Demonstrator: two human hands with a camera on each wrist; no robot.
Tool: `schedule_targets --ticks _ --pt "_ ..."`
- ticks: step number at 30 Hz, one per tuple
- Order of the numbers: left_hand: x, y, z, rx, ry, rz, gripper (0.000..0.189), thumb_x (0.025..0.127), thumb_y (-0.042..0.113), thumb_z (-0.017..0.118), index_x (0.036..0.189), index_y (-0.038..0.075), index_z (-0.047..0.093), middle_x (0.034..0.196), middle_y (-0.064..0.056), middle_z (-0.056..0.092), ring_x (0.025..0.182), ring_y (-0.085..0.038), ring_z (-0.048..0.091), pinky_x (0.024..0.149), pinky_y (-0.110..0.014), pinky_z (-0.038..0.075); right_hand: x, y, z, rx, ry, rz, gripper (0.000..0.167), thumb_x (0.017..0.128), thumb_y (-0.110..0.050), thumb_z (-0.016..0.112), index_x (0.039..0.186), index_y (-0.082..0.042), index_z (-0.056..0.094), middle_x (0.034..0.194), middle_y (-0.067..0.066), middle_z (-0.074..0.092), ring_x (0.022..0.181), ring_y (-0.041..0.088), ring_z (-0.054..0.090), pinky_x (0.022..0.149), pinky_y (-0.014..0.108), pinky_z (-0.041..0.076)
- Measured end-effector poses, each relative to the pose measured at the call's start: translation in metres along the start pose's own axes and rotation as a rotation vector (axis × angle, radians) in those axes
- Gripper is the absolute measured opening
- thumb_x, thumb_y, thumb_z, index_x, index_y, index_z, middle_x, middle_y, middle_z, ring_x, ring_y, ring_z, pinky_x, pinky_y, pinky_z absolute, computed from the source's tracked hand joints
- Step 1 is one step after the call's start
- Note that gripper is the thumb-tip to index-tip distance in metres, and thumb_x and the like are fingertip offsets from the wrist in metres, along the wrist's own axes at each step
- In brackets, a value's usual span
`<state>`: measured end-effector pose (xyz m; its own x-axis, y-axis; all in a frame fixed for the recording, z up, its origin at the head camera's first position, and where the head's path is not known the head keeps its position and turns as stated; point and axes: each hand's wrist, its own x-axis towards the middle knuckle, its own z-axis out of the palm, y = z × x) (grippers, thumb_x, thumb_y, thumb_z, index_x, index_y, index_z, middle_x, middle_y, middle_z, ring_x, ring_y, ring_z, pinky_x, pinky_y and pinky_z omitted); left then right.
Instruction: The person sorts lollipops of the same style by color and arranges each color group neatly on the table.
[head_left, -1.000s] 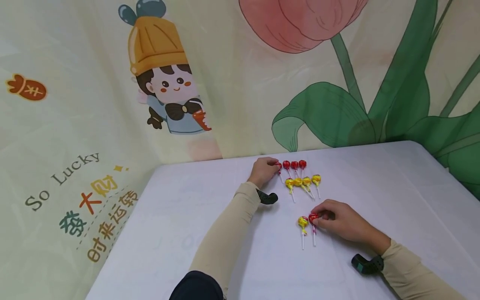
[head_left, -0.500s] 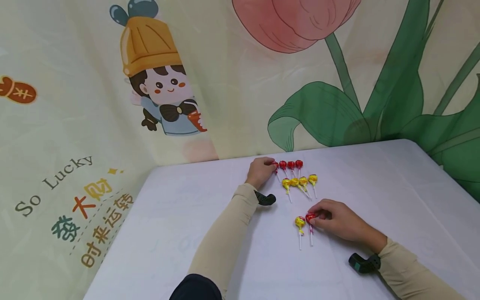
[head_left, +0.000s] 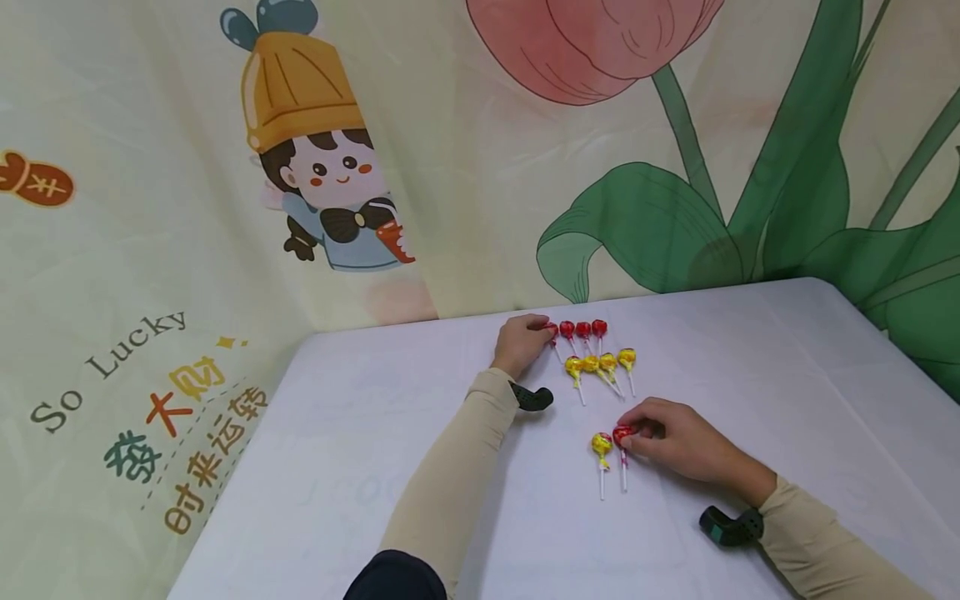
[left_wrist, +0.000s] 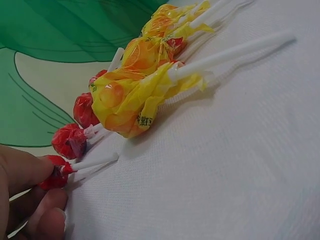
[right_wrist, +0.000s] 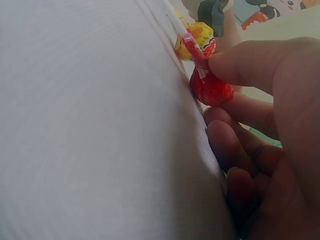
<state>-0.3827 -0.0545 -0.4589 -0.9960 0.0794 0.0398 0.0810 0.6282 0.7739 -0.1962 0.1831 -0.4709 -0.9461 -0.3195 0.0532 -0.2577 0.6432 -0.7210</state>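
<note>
At the back of the table, my left hand (head_left: 521,345) pinches the wrapped head of a red lollipop (left_wrist: 56,172), the leftmost in a row of red lollipops (head_left: 583,330). A row of yellow lollipops (head_left: 607,362) lies just in front of it, sticks toward me. Nearer to me, my right hand (head_left: 678,437) pinches another red lollipop (right_wrist: 212,90) between thumb and index finger, its stick pointing to the front. Just left of that one lies a single yellow lollipop (head_left: 602,444), almost parallel to it.
A white cloth covers the table (head_left: 360,433). Behind it hangs a printed backdrop (head_left: 480,167) with a cartoon child and a large flower, reaching down to the table's back edge. Dark camera mounts sit on both wrists.
The head view has shifted slightly, so everything appears a little farther left. Both hands keep their hold on the same red lollipops, and the rows look unchanged.
</note>
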Motion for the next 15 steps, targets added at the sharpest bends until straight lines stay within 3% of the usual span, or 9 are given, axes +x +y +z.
schedule_targets --ticks 3,10,15 --pt "0.0004 -0.0011 -0.0004 -0.007 0.002 -0.004 0.032 0.096 0.027 0.066 0.126 0.017 0.072 0.116 0.002 0.07 0.112 -0.019 0.058 0.098 -0.039 0.046 0.0 -0.0001 -0.0001 0.004 -0.001 0.004 0.026 0.089 -0.033 0.077 0.111 -0.02 0.071 0.096 -0.007 0.06 0.088 0.016 0.054 0.074 0.026 0.049" --pt "-0.0021 -0.0025 -0.0034 -0.124 -0.024 -0.046 0.031 0.097 0.026 0.066 0.126 0.015 0.071 0.105 0.001 0.068 0.073 -0.017 0.063 0.071 -0.031 0.051 -0.0002 -0.0017 -0.0008 0.01 -0.005 0.019 0.027 0.089 -0.033 0.077 0.112 -0.019 0.071 0.096 -0.006 0.06 0.089 0.017 0.054 0.074 0.026 0.049" --pt "-0.0047 -0.0023 -0.0055 -0.187 -0.028 -0.074 0.031 0.097 0.026 0.067 0.125 0.015 0.071 0.107 0.001 0.067 0.076 -0.016 0.061 0.068 -0.027 0.051 0.0001 -0.0017 -0.0007 0.009 -0.002 0.022 0.028 0.089 -0.034 0.077 0.112 -0.02 0.071 0.096 -0.006 0.06 0.089 0.017 0.054 0.074 0.026 0.049"
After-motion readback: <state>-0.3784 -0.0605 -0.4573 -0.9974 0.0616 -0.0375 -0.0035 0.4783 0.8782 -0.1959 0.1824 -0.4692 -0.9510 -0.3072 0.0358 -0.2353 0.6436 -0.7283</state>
